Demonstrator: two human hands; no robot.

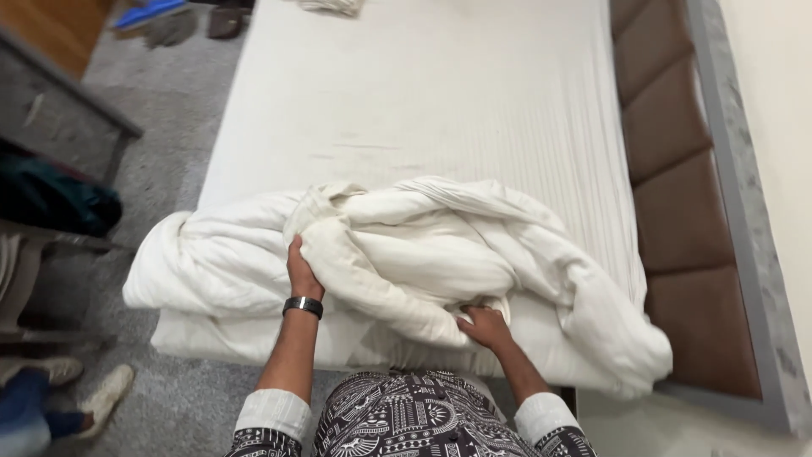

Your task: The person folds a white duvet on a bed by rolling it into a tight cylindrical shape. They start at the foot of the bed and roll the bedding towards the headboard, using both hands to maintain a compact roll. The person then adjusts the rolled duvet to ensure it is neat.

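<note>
The left hand (302, 272), a black band (303, 306) on its wrist, is pushed into a fold of the bulky white quilted comforter (406, 254), fingers buried in the cloth and closed on a bunch of it. The right hand (484, 326) lies lower and nearer the body, its fingers curled under the comforter's near edge and gripping the fabric there. The two hands are well apart, each clamped on a different part of the same bedding. The comforter sits crumpled in a long heap across the near end of the white-sheeted mattress (440, 93), its left end hanging past the mattress edge and its right end spilling down toward the gap by the headboard. Both forearms come out of rolled pale cuffs, above black-and-white patterned clothing (414, 419) at the bottom of the view. To the right of the mattress runs a brown padded headboard (677, 211) in a grey frame (744, 169), set against a cream wall. Left of the bed is grey carpet (161, 169), a grey piece of furniture (59, 118) with dark clothes below it, and a pale shoe (106, 393) on the floor. A small crumpled white cloth (331, 7) lies at the far end of the mattress.
</note>
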